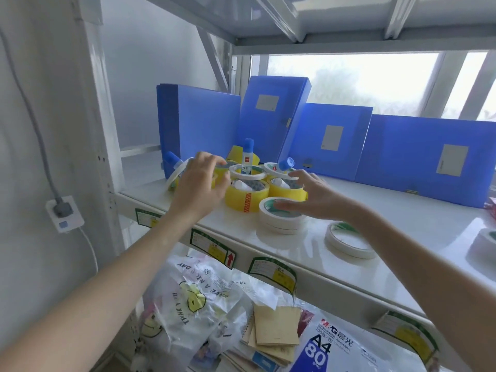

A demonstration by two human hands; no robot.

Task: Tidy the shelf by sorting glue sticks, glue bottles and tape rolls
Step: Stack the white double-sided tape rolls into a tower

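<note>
Left hand: my left hand [200, 181] reaches into the cluster at the left end of the shelf [375, 224]; fingers loosely spread, gripping nothing that I can confirm.
Right hand: my right hand [316, 197] hovers over the white tape stack [280, 214], fingers straight and relaxed, thumb lying on or just above its top.
Tape rolls: yellow tape rolls [247, 196] are bunched in the cluster, white rolls resting on some; one loose white roll [349, 238] lies apart to the right, another at the frame edge.
Glue bottles: one blue-capped glue bottle [247, 157] stands upright inside a roll's core; two more lean tilted, one at far left [173, 159], one right of centre [284, 165]. White tubes lie in two yellow cores; type unclear.
Handling judgement: rolls look light and rigid, best pinched across the rim or hooked through the core; stacked ones may slide. Bottles look light, smooth plastic, likely to topple; take them round the body below the cap.
Background: blue file boxes [332, 135] lean along the rear.
</note>
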